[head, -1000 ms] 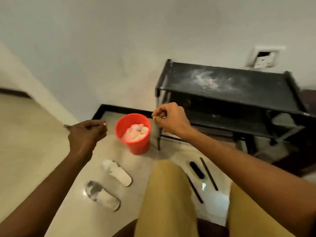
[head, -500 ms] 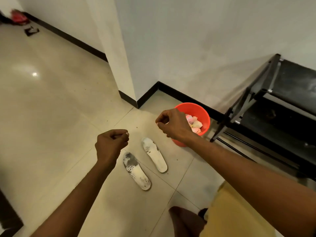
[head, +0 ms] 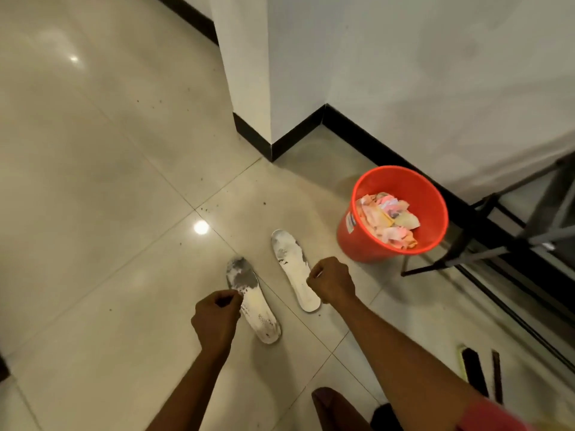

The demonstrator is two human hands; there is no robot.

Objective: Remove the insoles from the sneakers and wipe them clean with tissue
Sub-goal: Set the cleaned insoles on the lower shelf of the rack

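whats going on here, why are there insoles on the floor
A person is cleaning shoe insoles. The left insole and right insole lie side by side on the tiled floor, with no sneakers in view. The left one has dark grime at its toe; the right looks cleaner. The left hand and right hand hover over them with fingers curled, nothing visible in either. A red bucket nearby holds crumpled tissues.

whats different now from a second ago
Both hands dropped toward the floor: the left hand now overlaps the dirtier insole, the right hand the cleaner insole. The head camera swung left and down. Both sets of fingers stayed curled with nothing visible in them; insoles and red bucket stayed where they were.
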